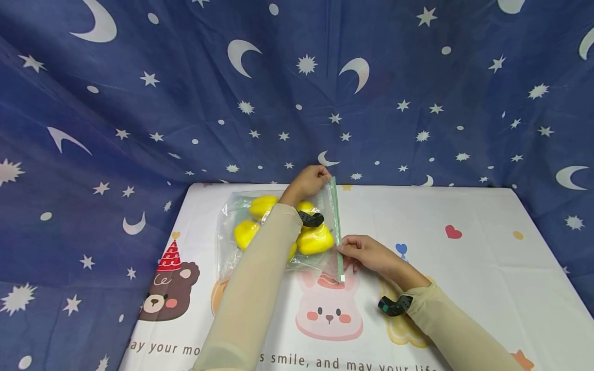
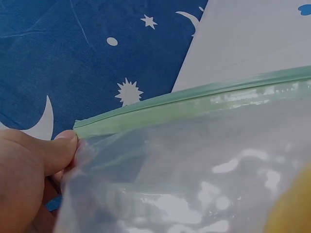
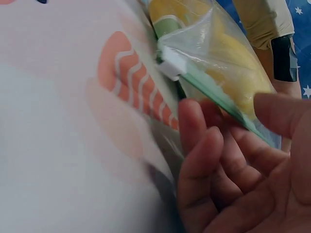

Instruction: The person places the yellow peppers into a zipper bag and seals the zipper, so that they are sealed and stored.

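A clear slider zip bag (image 1: 232, 206) with a green zip strip (image 1: 337, 226) lies flat on the table. Inside are several yellow, lobed things (image 1: 315, 240) that look like bell peppers. My left hand (image 1: 308, 180) reaches across the bag and pinches its far corner, at the end of the strip; the left wrist view shows the thumb (image 2: 65, 145) on that corner. Lower along the strip, my right hand (image 1: 371, 255) holds the edge between thumb and fingers. A white slider (image 3: 173, 63) sits at the strip's near end. My left forearm hides part of the bag.
The white tablecloth (image 1: 464, 288) carries printed cartoon animals and lettering. Behind and to the left hangs a blue curtain (image 1: 278, 93) with moons and stars, meeting the table's back edge just beyond my left hand. Each wrist wears a black device (image 1: 394, 305).
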{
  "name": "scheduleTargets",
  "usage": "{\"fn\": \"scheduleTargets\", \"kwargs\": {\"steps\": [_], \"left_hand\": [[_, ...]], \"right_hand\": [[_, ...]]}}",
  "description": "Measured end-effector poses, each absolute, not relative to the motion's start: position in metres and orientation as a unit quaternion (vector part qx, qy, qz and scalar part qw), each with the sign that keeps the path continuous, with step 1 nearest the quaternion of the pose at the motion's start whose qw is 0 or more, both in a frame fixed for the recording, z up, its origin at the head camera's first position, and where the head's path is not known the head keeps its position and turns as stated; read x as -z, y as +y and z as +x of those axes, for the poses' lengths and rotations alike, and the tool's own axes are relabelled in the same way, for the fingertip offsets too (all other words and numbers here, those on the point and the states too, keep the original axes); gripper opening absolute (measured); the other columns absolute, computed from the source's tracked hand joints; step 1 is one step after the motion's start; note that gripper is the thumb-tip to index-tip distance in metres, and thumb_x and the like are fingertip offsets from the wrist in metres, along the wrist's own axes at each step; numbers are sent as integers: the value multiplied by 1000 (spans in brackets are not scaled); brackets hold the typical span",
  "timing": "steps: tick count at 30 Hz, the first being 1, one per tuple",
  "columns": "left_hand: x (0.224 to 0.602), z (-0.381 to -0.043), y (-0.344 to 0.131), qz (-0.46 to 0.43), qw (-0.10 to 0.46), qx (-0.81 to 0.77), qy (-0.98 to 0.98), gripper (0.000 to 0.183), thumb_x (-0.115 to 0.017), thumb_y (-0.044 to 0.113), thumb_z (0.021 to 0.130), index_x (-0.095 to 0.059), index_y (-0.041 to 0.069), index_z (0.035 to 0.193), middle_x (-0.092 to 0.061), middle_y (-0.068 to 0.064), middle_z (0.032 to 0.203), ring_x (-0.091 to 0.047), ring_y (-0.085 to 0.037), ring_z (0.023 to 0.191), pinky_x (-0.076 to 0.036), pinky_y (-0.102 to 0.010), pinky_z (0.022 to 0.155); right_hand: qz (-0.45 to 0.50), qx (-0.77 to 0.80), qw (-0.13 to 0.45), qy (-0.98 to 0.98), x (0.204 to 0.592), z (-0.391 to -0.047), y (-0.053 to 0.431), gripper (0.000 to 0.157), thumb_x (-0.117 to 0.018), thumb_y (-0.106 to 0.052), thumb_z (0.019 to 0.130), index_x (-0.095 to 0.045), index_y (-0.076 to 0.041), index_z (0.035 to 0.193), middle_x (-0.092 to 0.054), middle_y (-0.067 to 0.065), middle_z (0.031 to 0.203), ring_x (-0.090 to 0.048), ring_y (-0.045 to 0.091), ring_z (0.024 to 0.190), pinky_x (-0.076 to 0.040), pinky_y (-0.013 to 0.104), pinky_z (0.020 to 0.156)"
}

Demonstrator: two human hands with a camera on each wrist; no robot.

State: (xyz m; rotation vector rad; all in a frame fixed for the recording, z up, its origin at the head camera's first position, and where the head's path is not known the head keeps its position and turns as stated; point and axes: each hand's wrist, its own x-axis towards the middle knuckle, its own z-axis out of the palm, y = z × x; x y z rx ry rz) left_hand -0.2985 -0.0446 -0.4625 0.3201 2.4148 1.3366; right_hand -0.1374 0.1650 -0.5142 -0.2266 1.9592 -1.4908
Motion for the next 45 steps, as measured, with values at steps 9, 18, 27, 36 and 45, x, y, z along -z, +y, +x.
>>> {"fn": "scheduleTargets", "kwargs": {"steps": [9, 18, 27, 36, 45], "left_hand": [[468, -300, -45, 120, 171, -472, 856, 19, -55, 25, 107, -63, 9, 101, -57, -5, 87, -53, -19, 80, -43, -26, 70], [466, -298, -46, 128, 165, -473, 856, 20, -54, 26, 107, -64, 9, 103, -56, -5, 86, -53, -19, 78, -43, -27, 68], [466, -298, -49, 122, 174, -463, 861, 24, -53, 29, 107, -67, 10, 104, -59, -4, 92, -55, -19, 84, -45, -28, 75], [466, -296, -56, 160, 187, -405, 881, 28, -56, 29, 106, -70, 10, 122, -67, -6, 114, -58, -23, 103, -49, -35, 99], [453, -281, -69, 195, 202, -333, 900, 40, -53, 31, 107, -61, 11, 140, -64, -7, 139, -57, -25, 129, -44, -40, 114]], "right_hand": [[-41, 596, 275, 753, 508, -158, 152, 30, -55, -32, 106, -61, -3, 112, -61, 10, 78, -58, 19, 68, -54, 29, 64], [-3, 624, 229, 747, 508, -167, 142, 21, -58, -23, 105, -57, -5, 116, -59, 6, 73, -56, 17, 63, -54, 27, 59], [-5, 629, 211, 748, 511, -168, 142, 23, -60, -19, 104, -53, -1, 118, -57, 5, 71, -55, 17, 63, -54, 27, 58], [-1, 633, 211, 745, 511, -163, 146, 24, -59, -19, 105, -53, 1, 118, -58, 2, 72, -56, 17, 66, -56, 29, 60], [5, 631, 210, 747, 510, -157, 157, 27, -60, -24, 105, -54, -1, 118, -58, 2, 77, -57, 17, 68, -58, 31, 62]]}}
